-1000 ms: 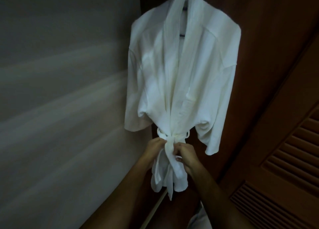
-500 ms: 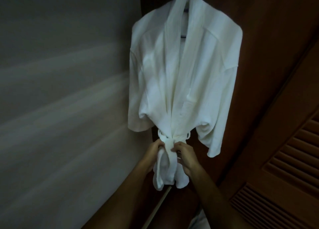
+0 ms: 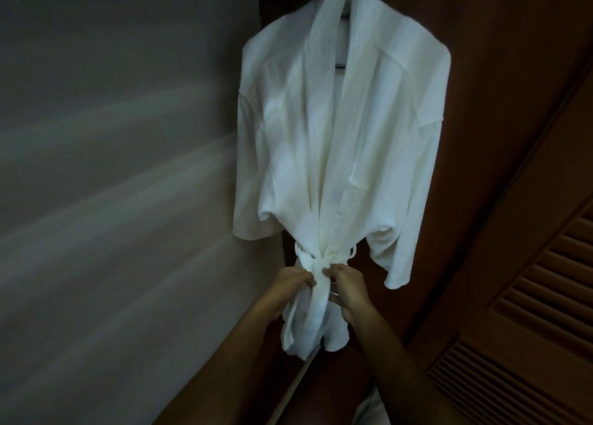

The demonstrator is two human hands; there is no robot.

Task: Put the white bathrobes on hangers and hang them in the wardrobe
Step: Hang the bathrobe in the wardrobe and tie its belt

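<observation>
Head view: bathrobe hangs vertically, collar up.

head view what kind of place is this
Probably a hotel room wardrobe or closet: a white bathrobe hangs against dark wood panelling, with a louvred wooden door at the right.

A white bathrobe hangs upright inside the wooden wardrobe, apparently on a hanger, belt tied at its waist.

Bathrobe hangs between wall at left and louvred door at right.
</observation>
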